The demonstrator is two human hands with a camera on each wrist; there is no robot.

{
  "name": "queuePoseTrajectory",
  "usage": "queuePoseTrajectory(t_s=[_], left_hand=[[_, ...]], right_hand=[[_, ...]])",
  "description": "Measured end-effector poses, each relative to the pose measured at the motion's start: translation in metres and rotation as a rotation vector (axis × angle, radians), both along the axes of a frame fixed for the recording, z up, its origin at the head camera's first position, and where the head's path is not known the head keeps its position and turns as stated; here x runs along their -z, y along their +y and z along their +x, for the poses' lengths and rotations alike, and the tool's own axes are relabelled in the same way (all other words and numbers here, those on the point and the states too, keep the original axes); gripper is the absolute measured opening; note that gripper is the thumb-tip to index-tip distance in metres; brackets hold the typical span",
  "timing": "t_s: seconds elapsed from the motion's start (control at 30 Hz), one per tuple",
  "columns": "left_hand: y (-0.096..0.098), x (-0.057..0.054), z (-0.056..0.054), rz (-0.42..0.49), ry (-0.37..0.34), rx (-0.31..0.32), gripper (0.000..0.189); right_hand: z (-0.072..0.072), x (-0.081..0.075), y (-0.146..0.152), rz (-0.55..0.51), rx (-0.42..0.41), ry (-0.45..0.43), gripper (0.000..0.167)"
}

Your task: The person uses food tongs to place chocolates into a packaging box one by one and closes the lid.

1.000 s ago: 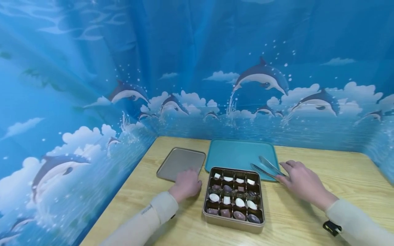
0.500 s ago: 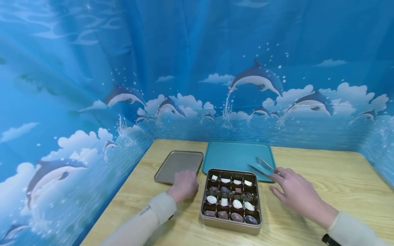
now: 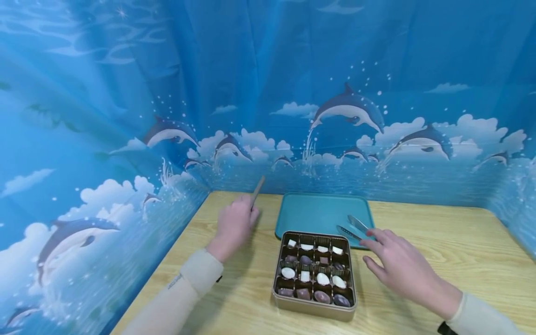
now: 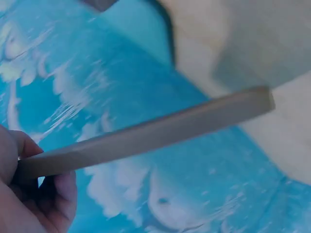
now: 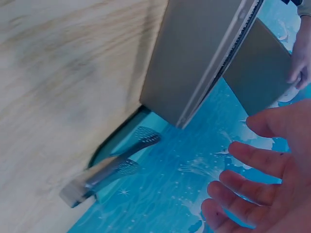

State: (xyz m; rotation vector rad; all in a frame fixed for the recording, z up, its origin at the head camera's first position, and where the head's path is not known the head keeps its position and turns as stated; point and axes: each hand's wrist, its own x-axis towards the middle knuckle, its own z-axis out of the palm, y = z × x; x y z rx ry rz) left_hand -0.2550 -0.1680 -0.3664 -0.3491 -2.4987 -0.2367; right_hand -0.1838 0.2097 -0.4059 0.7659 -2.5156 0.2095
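My left hand (image 3: 235,225) grips the flat metal tin lid (image 3: 257,190) by one edge. The lid is lifted off the table and tilted up, so the head and left wrist views show it nearly edge-on. Metal tongs (image 3: 351,229) lie with their tips on the teal tray (image 3: 318,209). Beside their handle end hovers my right hand (image 3: 402,265); the right wrist view shows its fingers (image 5: 252,160) spread and apart from the tongs (image 5: 121,162). A square tin (image 3: 314,311) of dark and white chocolates, sorted into compartments, sits uncovered between my hands.
The tray lies behind the tin, close to the blue dolphin-printed backdrop (image 3: 268,93), which rises along the back and left of the wooden table (image 3: 444,232). Bare wood shows left and right of the tin.
My left hand has picked the lid up from the table and tilted it upright, moving slightly left and away from me. My right hand has let go of the tongs, which stay on the tray.
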Motion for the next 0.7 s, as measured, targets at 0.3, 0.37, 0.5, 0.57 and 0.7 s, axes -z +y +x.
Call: queuePoseTrajectory(t_s=[0.3,0.37,0.5,0.57,0.7], left_hand=[[-0.003,-0.058,0.036,0.234,0.183,0.160,0.024],[-0.001,-0.067,0.045,0.292,0.160,0.226,0.027],[0.004,-0.078,0.059,0.456,-0.011,0.383,0.028],[0.007,-0.081,0.065,0.531,-0.119,0.457,0.027],[0.015,-0.081,0.074,0.644,-0.333,0.591,0.024]], right_hand=[[0.004,-0.018,-0.008,-0.005,-0.085,-0.009,0.035],[0.006,-0.024,-0.011,-0.033,-0.098,-0.031,0.035],[0.006,-0.037,-0.016,-0.114,-0.126,-0.085,0.040],[0.005,-0.042,-0.018,-0.166,-0.150,-0.136,0.044],[0.001,-0.047,-0.019,-0.341,-0.273,-0.334,0.054]])
